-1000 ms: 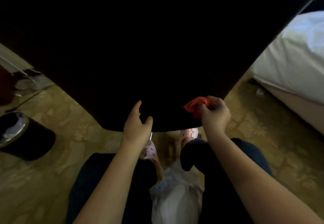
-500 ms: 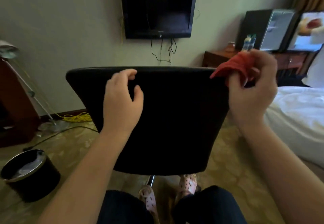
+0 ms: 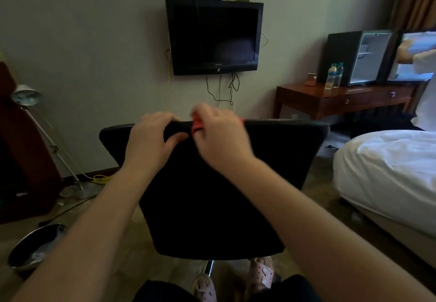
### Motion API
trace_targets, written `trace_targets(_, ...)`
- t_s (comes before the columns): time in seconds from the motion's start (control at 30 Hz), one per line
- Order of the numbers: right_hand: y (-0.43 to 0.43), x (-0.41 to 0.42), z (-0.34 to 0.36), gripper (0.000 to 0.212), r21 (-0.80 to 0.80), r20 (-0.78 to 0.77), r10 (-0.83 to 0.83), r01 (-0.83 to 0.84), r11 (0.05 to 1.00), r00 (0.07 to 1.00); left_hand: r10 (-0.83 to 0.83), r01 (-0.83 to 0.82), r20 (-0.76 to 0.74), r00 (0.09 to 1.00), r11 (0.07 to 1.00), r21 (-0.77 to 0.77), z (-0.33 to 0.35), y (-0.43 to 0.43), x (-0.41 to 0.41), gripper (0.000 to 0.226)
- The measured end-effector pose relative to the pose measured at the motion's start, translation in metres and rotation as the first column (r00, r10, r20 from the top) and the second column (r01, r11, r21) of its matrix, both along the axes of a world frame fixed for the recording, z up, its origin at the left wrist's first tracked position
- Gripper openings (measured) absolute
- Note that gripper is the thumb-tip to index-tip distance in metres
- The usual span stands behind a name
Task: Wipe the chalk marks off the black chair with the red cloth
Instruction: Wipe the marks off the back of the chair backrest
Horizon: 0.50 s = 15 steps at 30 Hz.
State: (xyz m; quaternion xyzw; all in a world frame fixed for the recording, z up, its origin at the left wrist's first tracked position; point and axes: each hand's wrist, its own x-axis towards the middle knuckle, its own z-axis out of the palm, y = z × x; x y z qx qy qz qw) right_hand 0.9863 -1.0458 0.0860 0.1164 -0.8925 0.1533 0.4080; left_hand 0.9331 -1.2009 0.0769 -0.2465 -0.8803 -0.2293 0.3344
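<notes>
Step in hand: wiping the chair top. Our left hand grips the rim. Our right hand, blurred, clutches the cloth. Next, we judge: firm rubbing along the rim.

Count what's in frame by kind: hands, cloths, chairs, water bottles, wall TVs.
hands: 2, left hand, right hand
red cloth: 1
black chair: 1
water bottles: 2
wall TV: 1
total: 7

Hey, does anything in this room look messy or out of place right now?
Loose cables dangle in a tangle below the wall TV, a yellow cable lies bunched on the floor by the wall, and the floor lamp at left leans askew.
</notes>
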Motion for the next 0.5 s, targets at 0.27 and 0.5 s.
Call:
trace_targets(0.27,0.065,0.005,-0.004,0.014,-0.036,-0.076,-0.04,0.037,0.999,0.996,-0.036,0.036,-0.018,0.999,0.999,0.014,-0.006,-0.004,-0.003,0.028)
trace_targets(0.5,0.2,0.046,-0.015,0.016,-0.317,0.009,-0.235,0.226,0.921,0.972,-0.016,0.02,-0.115,0.993,0.999,0.034,-0.011,0.014,0.003,0.027)
